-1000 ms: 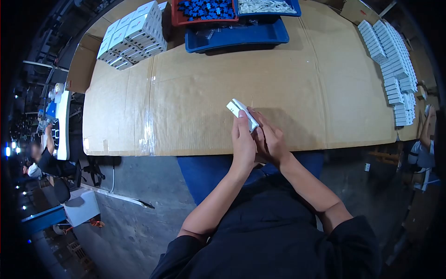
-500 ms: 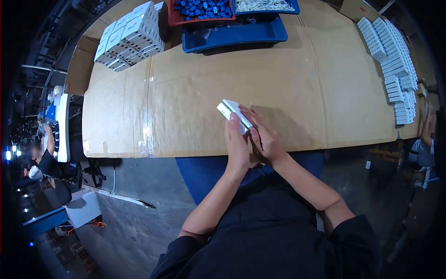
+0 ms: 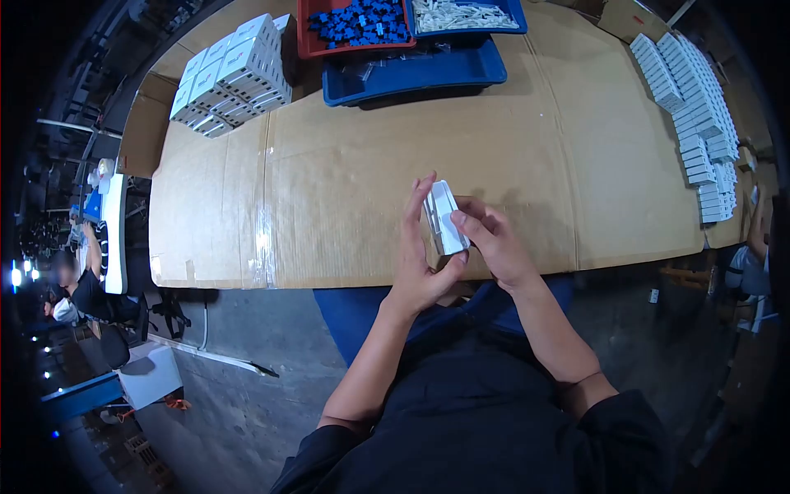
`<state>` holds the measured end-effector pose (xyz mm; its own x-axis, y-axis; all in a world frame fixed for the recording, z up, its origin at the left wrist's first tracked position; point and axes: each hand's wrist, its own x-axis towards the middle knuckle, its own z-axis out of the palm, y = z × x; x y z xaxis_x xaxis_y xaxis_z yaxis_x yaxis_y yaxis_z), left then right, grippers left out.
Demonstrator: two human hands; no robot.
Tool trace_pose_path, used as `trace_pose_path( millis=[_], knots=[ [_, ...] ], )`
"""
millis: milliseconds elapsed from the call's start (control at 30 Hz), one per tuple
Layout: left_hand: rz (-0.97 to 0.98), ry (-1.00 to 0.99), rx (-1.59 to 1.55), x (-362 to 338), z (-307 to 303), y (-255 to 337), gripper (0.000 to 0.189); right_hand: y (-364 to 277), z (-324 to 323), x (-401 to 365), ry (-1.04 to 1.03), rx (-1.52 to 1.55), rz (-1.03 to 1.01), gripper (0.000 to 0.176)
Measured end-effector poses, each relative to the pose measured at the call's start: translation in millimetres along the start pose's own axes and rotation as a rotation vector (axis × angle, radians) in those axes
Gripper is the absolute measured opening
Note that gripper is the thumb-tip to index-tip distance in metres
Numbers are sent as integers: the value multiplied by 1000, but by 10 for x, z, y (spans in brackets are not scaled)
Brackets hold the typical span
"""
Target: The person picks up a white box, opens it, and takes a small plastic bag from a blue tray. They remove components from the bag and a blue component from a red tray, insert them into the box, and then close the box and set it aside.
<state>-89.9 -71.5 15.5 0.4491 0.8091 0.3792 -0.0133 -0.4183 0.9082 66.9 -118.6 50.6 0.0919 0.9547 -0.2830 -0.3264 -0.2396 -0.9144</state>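
A small white box-shaped piece (image 3: 447, 216) is held between both hands above the near part of the cardboard-covered table (image 3: 354, 189). My left hand (image 3: 420, 255) grips it from the left, with the fingers up along its far end and the thumb at its near end. My right hand (image 3: 498, 243) holds its right side, the thumb lying on the upper face. A long recess shows on the face turned up. The right hand's other fingers are partly hidden behind the piece.
White boxes (image 3: 226, 78) are stacked at the back left. Blue parts fill a red bin (image 3: 309, 41); white parts lie in a blue bin (image 3: 518, 25). Nearer is a blue tray (image 3: 411, 76) with small clear bags. Rows of white pieces (image 3: 695, 115) line the right. People sit at both sides.
The white piece has been turned more upright, and its recessed face now shows. My left fingers have spread along its far end, and my right hand has shifted right with its thumb on top.
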Motion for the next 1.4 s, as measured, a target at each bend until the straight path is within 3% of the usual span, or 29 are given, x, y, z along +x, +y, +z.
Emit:
trace_pose_path(
  millis=[33, 133, 267, 367, 433, 500, 633, 1100, 1233, 1400],
  knots=[
    [4, 11, -59, 31, 11, 41, 96, 10, 14, -9, 22, 13, -41, 44],
    [-242, 160, -443, 41, 105, 189, 86, 139, 29, -10, 18, -69, -184, 49],
    [-491, 99, -484, 31, 66, 152, 64, 276, 94, -72, -33, -323, -380, 58],
    [-465, 215, -473, -4, 83, 69, 63, 404, 176, -70, 24, -727, -592, 61],
    [-483, 226, -528, -3, 73, 113, 67, 392, 267, -102, 10, -646, -562, 60],
    [-366, 258, -444, 3, 126, 63, 73, 383, 363, -148, 38, -625, -597, 59],
    [-315, 256, -511, -31, 178, 95, 81, 443, 403, -161, 147, -886, -801, 58],
    [-294, 266, -729, -121, 78, 236, 81, 351, 456, -275, 155, -732, -859, 48],
    [-331, 261, -719, -162, 97, 342, 71, 334, 316, -279, 113, -762, -828, 44],
    [-242, 196, -725, -233, 125, 281, 60, 233, 306, -421, 117, -711, -768, 46]
  ],
)
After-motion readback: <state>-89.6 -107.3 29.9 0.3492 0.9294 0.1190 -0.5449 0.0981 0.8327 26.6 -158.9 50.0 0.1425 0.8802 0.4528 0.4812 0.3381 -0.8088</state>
